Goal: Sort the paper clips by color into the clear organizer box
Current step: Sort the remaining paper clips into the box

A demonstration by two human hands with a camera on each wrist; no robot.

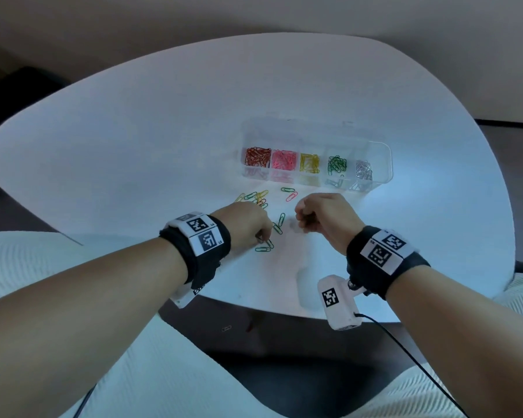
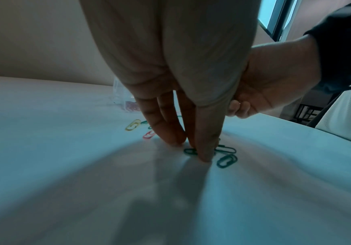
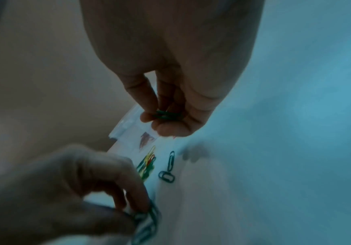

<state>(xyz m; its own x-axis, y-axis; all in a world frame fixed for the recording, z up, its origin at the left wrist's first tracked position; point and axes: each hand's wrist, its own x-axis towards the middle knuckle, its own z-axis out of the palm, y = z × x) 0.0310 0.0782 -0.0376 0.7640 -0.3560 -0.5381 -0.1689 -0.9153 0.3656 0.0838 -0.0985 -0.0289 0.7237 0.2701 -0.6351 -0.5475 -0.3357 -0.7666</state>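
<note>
The clear organizer box point(image 1: 378, 164) lies on the white table point(image 1: 133, 140), its compartments holding red, pink, yellow, green and silvery clips. Loose clips lie in front of it: a mixed pile point(image 1: 258, 199), a pink clip point(image 1: 291, 196) and green clips point(image 1: 281, 220). My left hand point(image 1: 264, 236) points its fingers down at the table and pinches a green clip point(image 2: 189, 151) between thumb and fingertips point(image 2: 205, 156). Two more green clips point(image 2: 226, 160) lie beside it. My right hand point(image 1: 302, 220) hovers curled just right of it, gripping a bunch of green clips point(image 3: 166, 114).
The table's front edge runs just below my wrists. One clip point(image 1: 226, 328) lies on the dark floor under it. White ribbed cushions point(image 1: 18, 260) flank the table on both sides. A black cable point(image 1: 405, 348) trails from the right wrist camera.
</note>
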